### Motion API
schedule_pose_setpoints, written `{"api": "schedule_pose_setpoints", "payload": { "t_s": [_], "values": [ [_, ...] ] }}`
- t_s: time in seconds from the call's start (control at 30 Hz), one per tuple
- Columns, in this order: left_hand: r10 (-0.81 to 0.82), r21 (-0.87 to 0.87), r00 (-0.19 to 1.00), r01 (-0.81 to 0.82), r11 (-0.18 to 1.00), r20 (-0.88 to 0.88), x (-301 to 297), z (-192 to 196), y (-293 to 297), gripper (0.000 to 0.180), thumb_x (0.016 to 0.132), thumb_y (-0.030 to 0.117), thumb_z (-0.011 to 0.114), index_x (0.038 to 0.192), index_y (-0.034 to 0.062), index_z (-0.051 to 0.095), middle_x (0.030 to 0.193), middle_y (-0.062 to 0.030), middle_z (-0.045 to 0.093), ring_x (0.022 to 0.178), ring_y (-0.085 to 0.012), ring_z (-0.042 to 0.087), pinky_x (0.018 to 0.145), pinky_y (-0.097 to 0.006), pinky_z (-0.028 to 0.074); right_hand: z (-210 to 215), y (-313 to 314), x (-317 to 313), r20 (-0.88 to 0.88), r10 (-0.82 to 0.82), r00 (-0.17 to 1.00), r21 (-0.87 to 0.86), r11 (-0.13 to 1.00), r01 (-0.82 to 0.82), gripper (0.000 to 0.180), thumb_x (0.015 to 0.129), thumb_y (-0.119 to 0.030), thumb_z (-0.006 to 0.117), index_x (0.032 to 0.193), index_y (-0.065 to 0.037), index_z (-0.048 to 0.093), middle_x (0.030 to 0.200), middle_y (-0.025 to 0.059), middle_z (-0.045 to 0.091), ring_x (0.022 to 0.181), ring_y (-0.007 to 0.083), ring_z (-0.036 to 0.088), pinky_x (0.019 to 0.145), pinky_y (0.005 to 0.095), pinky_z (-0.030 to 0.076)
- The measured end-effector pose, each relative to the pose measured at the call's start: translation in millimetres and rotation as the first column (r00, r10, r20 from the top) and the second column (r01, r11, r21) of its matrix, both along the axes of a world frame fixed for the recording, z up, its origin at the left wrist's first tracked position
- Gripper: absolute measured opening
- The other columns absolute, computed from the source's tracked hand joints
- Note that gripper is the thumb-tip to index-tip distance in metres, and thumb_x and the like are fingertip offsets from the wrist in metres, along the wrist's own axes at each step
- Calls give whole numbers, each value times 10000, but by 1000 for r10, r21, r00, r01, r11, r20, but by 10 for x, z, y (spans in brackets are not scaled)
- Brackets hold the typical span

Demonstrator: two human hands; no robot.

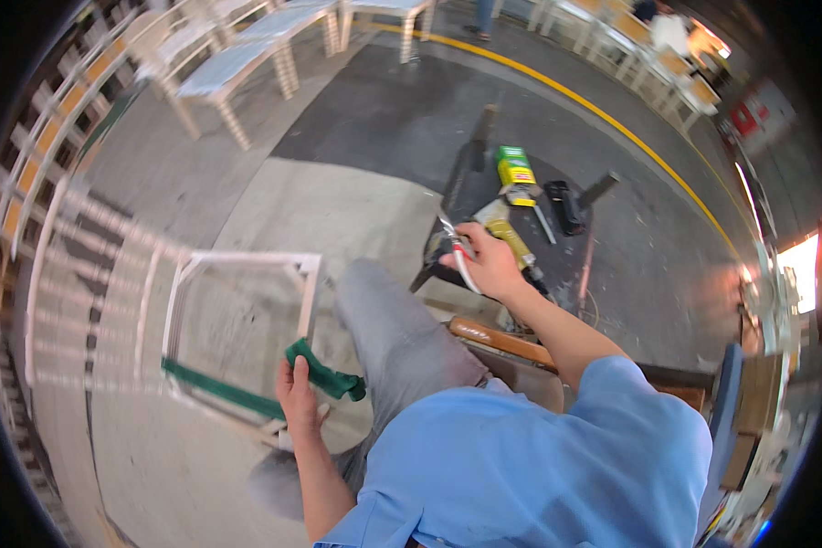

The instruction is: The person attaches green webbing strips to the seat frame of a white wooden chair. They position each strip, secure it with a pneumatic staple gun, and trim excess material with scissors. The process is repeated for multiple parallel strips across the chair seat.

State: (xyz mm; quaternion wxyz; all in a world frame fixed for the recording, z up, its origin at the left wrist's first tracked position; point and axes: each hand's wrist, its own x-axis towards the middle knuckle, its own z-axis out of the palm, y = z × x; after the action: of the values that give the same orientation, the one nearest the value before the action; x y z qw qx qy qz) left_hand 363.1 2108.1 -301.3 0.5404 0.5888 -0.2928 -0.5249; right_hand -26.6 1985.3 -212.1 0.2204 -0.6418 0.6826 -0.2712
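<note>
My left hand point(298, 400) is closed on a dark green webbing strap point(331, 373), whose loose end hangs out to the right over my knee. Another length of green webbing point(224, 390) runs across the near side of a pale wooden chair's seat frame point(247, 258), just left of that hand. The chair's slatted back point(100, 292) extends to the left. In my right hand point(491, 263) is a pair of pliers point(458, 248) with red and white handles, the metal jaws pointing up and left; motion blur softens their shape.
A low black stand point(475, 173) with upright legs carries a green and yellow box point(516, 166), a yellow tool point(511, 242) and a black tool point(564, 208). White chairs point(256, 55) stand far left, more far right. A yellow line point(575, 96) crosses the floor.
</note>
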Motion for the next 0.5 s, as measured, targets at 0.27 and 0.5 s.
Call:
{"api": "schedule_pose_setpoints", "payload": {
  "t_s": [0.27, 0.5],
  "values": [
    [-289, 198, 281, 311, 929, 915, -70, -545, -121, 258, 871, 211, 812, 1001, 2, 733, 1138, -223, 665, 1060, -429, 656, 939, -493, 531, -335, 848, -2034, -480, -318, 818, -36, 938, 344, 525, 916, -352, 772, 1394, -192, 625, 1215, 140, 712, 1114, 393, 702, 976, 490, 548],
    [-361, 337, 328, 130, 933, 873, 66, -481, 168, 268, 873, 339, 797, 1022, 118, 817, 1201, -199, 678, 1055, -410, 677, 925, -501, 545, -745, 530, -1890, -533, -159, 831, 101, 963, 248, 484, 932, -167, 703, 1413, -180, 646, 1182, 157, 658, 1146, 393, 649, 969, 485, 528]
  ]
}}
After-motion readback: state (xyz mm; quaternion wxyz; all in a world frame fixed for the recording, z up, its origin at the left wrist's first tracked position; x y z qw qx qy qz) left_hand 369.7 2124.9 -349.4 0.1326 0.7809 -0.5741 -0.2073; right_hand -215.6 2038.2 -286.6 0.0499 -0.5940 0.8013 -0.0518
